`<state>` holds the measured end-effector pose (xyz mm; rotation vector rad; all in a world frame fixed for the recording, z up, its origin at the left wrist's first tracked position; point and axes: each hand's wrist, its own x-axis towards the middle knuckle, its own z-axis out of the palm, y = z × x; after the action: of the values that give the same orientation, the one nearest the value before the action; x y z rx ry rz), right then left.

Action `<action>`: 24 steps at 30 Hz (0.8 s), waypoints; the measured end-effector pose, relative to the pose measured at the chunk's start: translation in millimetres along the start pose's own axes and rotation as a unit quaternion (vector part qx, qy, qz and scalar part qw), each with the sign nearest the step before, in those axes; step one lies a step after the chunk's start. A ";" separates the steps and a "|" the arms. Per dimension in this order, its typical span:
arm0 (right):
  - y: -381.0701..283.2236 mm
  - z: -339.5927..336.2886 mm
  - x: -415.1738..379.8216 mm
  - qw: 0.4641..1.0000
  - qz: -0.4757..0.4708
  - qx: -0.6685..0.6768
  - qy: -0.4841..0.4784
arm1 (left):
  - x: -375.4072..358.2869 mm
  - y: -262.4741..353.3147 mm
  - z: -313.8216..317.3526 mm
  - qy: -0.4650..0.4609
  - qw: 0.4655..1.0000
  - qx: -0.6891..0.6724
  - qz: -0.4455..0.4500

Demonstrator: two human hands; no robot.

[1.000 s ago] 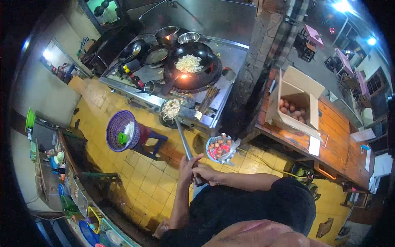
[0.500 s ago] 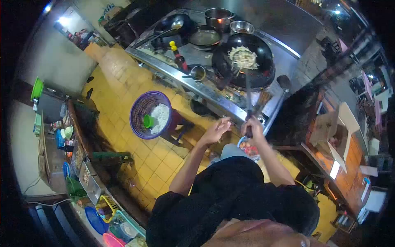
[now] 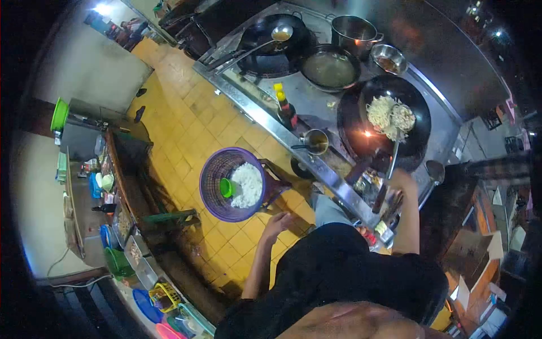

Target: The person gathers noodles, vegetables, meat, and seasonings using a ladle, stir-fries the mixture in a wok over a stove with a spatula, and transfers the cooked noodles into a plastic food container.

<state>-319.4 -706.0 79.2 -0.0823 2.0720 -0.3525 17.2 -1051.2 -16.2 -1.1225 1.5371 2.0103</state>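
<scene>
My right hand point(image 3: 403, 181), blurred, is closed at the dark grip of a long-handled wok spatula point(image 3: 393, 158). The handle's end sticks out below the hand. The spatula's head is among pale noodles point(image 3: 383, 116), where its shape is hard to make out. The noodles lie in a black wok point(image 3: 420, 150) on the stove, with an orange flame or glow at its left side. Held in front of my body, my left hand point(image 3: 276, 227) is empty, its fingers loosely extended. Nearest to it is a purple basket point(image 3: 204, 189) containing white rice point(image 3: 247, 185) and a green cup point(image 3: 227, 187).
On the stove are a second wok with a ladle point(image 3: 282, 34), a pan of liquid point(image 3: 330, 69), a tall pot point(image 3: 353, 33), a steel bowl point(image 3: 389, 58), a yellow-capped bottle point(image 3: 286, 108) and a small metal pot point(image 3: 316, 141). A cardboard box point(image 3: 471, 254) stands at right.
The view has shifted, bringing the stove closer. My right hand has moved right and forward with the spatula, and the noodles are spread differently in the wok. My left hand has drawn back leftward.
</scene>
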 end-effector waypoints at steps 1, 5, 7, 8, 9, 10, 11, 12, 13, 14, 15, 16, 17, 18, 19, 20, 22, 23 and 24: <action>-32.0 -23.2 4.3 0.983 -0.060 -0.083 0.151 | 5.2 16.9 3.4 0.021 0.999 -0.035 0.025; -157.1 -125.4 110.0 0.863 -0.383 0.044 0.327 | 39.8 78.3 1.1 0.028 0.999 0.030 0.034; -222.9 -164.7 164.8 0.832 -0.405 0.097 0.366 | 52.0 102.4 4.2 0.037 0.998 0.039 0.032; -243.6 -181.9 221.1 0.855 -0.378 0.078 0.346 | 56.9 109.4 5.3 0.044 0.997 0.048 0.039; -260.4 -187.0 257.3 0.850 -0.374 0.068 0.365 | 62.7 113.0 5.3 0.049 0.997 0.028 0.044; -272.3 -188.4 295.8 0.852 -0.373 0.071 0.359 | 65.1 117.7 5.1 0.052 0.998 0.028 0.038; -283.5 -188.5 333.4 0.871 -0.337 -0.013 0.358 | 67.2 123.6 5.5 0.048 0.996 0.057 0.055; -289.3 -185.2 360.6 0.881 -0.299 -0.098 0.354 | 70.1 127.7 5.8 0.043 0.993 0.086 0.072; -293.3 -178.0 377.4 0.881 -0.300 -0.099 0.352 | 72.9 126.2 4.1 0.047 0.990 0.101 0.082; -297.9 -170.0 393.6 0.860 -0.271 -0.117 0.416 | 76.4 124.5 1.4 0.048 0.991 0.101 0.080; -301.2 -162.9 403.5 0.836 -0.240 -0.135 0.475 | 70.8 131.7 3.6 0.051 0.992 0.105 0.056; -303.2 -159.9 412.3 0.838 -0.241 -0.136 0.469 | 65.8 136.3 5.3 0.054 0.992 0.108 0.031; -305.1 -159.8 420.2 0.885 -0.227 -0.201 0.354 | 64.7 136.3 5.1 0.053 0.993 0.103 0.037; -305.5 -156.2 425.5 0.913 -0.208 -0.262 0.231 | 63.5 133.1 4.2 0.055 0.993 0.102 0.032; -309.9 -158.0 409.9 0.914 -0.208 -0.262 0.228 | 64.5 128.8 2.4 0.051 0.991 0.119 0.030; -320.2 -167.0 374.7 0.925 -0.200 -0.244 0.213 | 66.5 124.7 -0.1 0.047 0.989 0.137 0.031; -324.0 -168.5 353.1 0.933 -0.196 -0.227 0.200 | 71.7 112.7 -5.3 0.044 0.987 0.145 0.049; -318.5 -164.0 353.5 0.934 -0.186 -0.196 0.234 | 71.7 105.7 -8.8 0.040 0.985 0.154 0.064; -319.6 -160.1 353.9 0.934 -0.180 -0.180 0.251 | 67.6 109.7 -10.1 0.042 0.985 0.155 0.064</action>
<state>-663.3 -1048.6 -52.9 -0.6611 2.6132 -0.2215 -97.3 -1108.9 0.0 -1.0151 1.9285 1.7365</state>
